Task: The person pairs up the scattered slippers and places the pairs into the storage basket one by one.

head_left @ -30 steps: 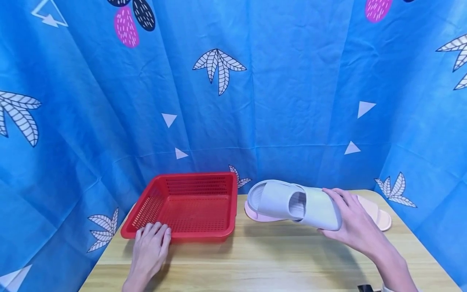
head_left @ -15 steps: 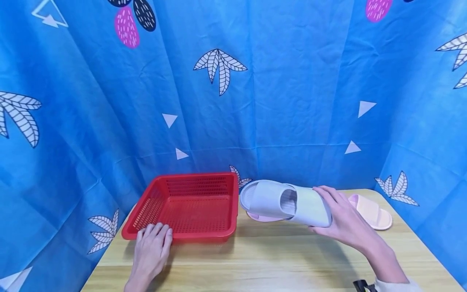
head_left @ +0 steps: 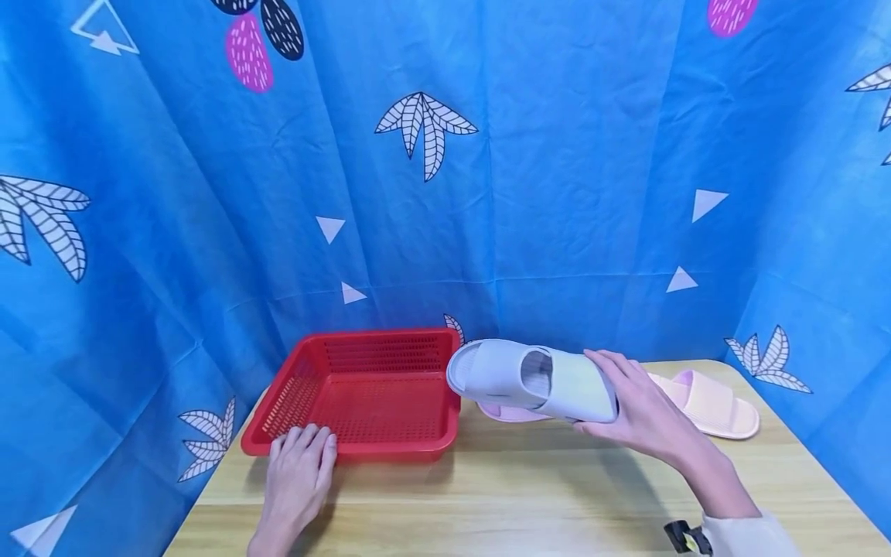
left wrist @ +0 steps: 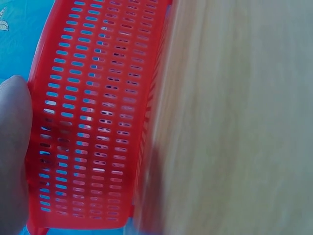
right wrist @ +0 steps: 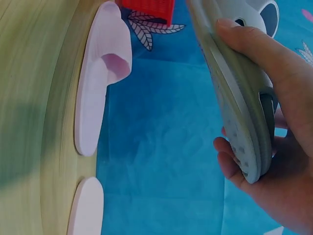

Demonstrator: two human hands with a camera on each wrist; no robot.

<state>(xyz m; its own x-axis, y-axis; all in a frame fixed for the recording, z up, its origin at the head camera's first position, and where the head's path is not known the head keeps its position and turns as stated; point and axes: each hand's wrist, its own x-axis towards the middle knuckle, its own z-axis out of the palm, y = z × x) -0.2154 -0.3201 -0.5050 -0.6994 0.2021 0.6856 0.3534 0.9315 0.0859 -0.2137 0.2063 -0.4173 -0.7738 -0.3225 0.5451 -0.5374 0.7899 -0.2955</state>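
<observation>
My right hand grips a pair of grey slide slippers in the air, beside the right side of a red plastic basket. In the right wrist view the thumb lies over the upper part of the slippers, and fingertips curl under the sole. The slippers' left end overlaps the basket's right rim in the head view. My left hand holds the basket's front rim, its fingers hooked over the edge. In the left wrist view only part of that hand shows, against the slotted wall.
A pale pink slipper lies on the wooden table, partly hidden behind the grey pair. Another pale pink slipper lies farther right, partly behind my right wrist. A blue patterned curtain hangs behind and at both sides.
My right hand has carried the grey slippers left, up to the basket's right rim. More of the right-hand pink slipper shows. My left hand stays on the basket.
</observation>
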